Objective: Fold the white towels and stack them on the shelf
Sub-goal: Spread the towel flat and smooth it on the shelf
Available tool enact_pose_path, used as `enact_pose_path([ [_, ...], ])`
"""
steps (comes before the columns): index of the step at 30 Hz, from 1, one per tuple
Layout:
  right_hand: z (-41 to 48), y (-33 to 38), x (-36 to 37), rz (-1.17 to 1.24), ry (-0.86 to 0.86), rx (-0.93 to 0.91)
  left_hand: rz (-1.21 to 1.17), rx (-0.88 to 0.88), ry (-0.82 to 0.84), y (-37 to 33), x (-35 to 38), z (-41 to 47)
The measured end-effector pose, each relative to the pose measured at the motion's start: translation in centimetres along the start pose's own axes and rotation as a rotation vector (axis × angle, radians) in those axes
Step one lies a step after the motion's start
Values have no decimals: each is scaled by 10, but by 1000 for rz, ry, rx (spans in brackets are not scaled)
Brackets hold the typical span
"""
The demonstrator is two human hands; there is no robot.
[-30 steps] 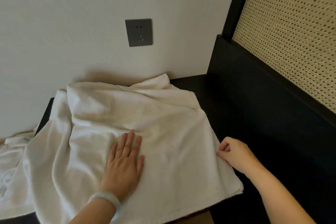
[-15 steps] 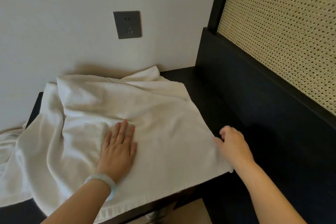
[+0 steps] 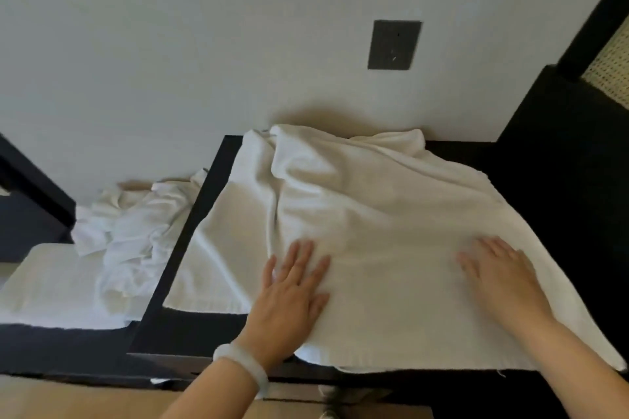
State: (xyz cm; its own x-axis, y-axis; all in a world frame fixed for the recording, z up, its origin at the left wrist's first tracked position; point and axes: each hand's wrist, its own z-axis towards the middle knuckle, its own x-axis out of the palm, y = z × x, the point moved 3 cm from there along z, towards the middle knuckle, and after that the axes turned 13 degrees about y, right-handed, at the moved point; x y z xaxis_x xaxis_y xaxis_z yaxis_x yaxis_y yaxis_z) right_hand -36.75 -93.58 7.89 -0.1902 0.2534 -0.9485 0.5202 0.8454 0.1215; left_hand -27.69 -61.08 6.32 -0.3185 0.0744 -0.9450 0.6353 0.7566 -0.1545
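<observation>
Softness marks the white towel [image 3: 374, 214]: limp, light cloth that will sag and wrinkle if lifted at one point, so its near hem corners look the best hold. It lies spread on the dark surface [image 3: 190, 326], rumpled at the far edge by the wall [image 3: 170, 44]. Both the left hand [image 3: 289, 299] and the right hand [image 3: 500, 279] press flat on its near part, fingers [image 3: 303, 258] straight and slightly spread, gripping nothing. A crumpled towel [image 3: 129, 231] lies lower down to the left.

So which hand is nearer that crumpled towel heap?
Left. The left hand rests on the spread towel, right of the heap; the right hand lies farther right, on the same towel.
</observation>
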Motion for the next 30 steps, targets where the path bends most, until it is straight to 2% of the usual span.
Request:
enact_pose_path([
  [2,-6,72,1,60,-115,-316,-112,27,-37,5,-2,1],
  [4,-16,136,22,36,-82,-552,-223,-4,-132,15,-9,-2],
  [5,-20,157,34,18,-31,-597,-266,-55,-195,24,-14,-6],
  [8,-13,159,59,-23,-2,-499,-413,-308,-309,67,-20,-28],
  [11,-6,140,63,-46,1,-377,-568,-536,-232,110,-14,-53],
  [14,-7,141,68,-64,28,-275,-660,-567,-208,128,-7,-67],
  [18,-24,158,75,-40,3,-183,-943,-577,-95,137,-8,-69],
  [21,-26,162,75,-50,-10,-159,-956,-579,94,140,-10,-71],
  [24,-24,162,77,-49,32,-143,-923,-600,147,141,-17,-76],
  [25,-25,162,78,-46,31,-141,-1009,-579,100,143,-17,-79],
  [27,-27,162,79,-42,11,-142,-1474,-525,-74,143,-20,-86],
  [29,-28,162,78,-39,1,-136,-1979,-369,-209,139,-35,-90],
  [30,-28,162,78,-44,5,-127,-2069,-278,-224,136,-45,-87],
])
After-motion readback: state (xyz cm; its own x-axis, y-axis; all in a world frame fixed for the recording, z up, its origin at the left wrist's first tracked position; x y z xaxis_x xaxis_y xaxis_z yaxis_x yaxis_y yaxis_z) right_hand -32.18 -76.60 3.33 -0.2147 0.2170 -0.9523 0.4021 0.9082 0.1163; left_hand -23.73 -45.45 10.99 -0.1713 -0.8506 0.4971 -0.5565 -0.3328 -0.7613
